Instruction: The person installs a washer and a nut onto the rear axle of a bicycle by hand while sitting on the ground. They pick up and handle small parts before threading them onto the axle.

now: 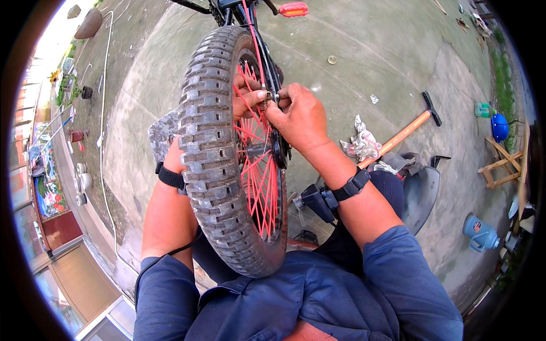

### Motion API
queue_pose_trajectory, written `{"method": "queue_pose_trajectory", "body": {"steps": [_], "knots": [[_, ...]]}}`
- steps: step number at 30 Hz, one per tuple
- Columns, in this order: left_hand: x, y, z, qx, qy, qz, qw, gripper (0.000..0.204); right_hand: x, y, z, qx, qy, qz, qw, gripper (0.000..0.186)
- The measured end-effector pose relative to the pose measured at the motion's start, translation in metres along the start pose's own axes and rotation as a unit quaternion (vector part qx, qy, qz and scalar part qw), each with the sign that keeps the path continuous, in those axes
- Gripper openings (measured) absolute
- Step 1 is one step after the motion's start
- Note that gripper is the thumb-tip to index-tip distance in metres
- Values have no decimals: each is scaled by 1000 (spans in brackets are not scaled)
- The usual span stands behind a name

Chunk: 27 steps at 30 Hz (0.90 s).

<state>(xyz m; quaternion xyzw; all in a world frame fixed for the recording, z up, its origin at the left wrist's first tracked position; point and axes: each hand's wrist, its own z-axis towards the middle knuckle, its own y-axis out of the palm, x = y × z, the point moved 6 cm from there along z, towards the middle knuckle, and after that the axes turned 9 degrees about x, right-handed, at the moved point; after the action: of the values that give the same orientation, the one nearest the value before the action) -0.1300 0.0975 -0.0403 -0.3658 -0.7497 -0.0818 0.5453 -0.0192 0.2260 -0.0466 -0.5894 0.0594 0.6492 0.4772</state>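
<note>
A bicycle wheel with a thick, knobbly black tyre (209, 142) and red spokes (259, 196) stands upright between my arms. My left hand (246, 101) reaches around the wheel's far side; its fingers show past the tyre, pinched at a small metal fitting with what looks like a spring (264, 104). A red cable (254, 41) runs along the black frame tube (265, 54) down to this fitting. From the other side my right hand (303, 113) closes thumb and fingertips on the same spot. The tyre hides most of my left hand, and exactly what each fingertip grips is too small to tell.
A red pedal (293, 9) juts out at the top. Right of the wheel lie a wooden-handled hammer (405, 132) and a crumpled rag (362, 141). Farther right are a wooden stool (502, 165), a blue helmet-like object (500, 127) and a blue jug (481, 233). A pale hose (104, 113) crosses the left ground.
</note>
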Motion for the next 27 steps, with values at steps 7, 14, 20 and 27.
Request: {"method": "queue_pose_trajectory", "body": {"steps": [7,14,20,27], "knots": [[-13,-6,0,-18,28,-69,997,38,0,2,-1,-3,8,7,1000,24],[4,-11,-27,-21,19,-200,979,40,0,1,0,6,-25,1,1000,24],[20,-63,-58,84,70,-191,975,33,1,3,-1,-6,-11,23,1000,27],[131,-79,-191,-265,374,-266,848,20,6,3,-2,-28,36,85,995,25]]}}
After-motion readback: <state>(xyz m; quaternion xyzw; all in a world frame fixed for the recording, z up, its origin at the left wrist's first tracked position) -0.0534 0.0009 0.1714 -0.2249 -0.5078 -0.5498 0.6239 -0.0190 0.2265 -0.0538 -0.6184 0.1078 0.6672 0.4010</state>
